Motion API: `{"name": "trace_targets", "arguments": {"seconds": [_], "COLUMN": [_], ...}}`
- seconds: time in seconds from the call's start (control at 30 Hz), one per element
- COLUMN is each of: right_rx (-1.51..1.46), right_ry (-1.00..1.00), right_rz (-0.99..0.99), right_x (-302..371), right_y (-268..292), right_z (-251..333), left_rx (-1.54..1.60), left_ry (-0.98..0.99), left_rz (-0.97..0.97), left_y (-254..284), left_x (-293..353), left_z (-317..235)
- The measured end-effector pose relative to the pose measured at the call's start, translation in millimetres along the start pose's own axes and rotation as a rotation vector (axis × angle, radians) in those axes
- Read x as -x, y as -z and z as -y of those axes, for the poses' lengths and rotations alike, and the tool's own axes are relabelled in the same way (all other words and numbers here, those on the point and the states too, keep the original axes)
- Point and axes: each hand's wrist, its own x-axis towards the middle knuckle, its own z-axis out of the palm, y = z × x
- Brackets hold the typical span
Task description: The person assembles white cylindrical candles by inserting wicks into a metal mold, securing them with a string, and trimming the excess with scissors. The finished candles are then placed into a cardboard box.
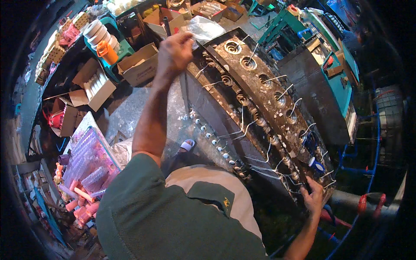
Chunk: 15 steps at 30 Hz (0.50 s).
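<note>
A long, brown-stained metal rack (260,93) runs from the far middle to the near right, with rows of round holes. Loose white strings (284,93) stick up from the holes and trail over its left side. Beside the rack's far left corner, my left hand (175,54) is raised with its fingers curled; what it grips, if anything, is hidden. My right hand (313,196) is closed at the rack's near end, its thumb and forefinger on the edge. A blue-and-white round object (316,164) lies on the rack just beyond that hand.
Open cardboard boxes (138,65) with white sticks stand on the left floor, near spools (97,32) and an orange jug (107,52) on a green stool. Plastic-wrapped pink and purple candles (89,162) lie left of me. A teal-framed machine (342,97) stands at the right.
</note>
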Motion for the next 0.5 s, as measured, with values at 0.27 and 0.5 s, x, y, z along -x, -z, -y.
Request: {"name": "trace_targets", "arguments": {"seconds": [0.27,0.5], "right_rx": [0.028,-0.163], "right_ry": [-0.026,-0.014], "right_rz": [0.084,-0.049], "right_x": [-9,13], "right_y": [9,-3], "right_z": [-5,-31], "left_rx": [0.61,0.701], "left_ry": [0.311,0.373], "left_rz": [0.443,0.344], "left_y": [-1,-6], "left_x": [-36,-21], "left_z": [45,47]}}
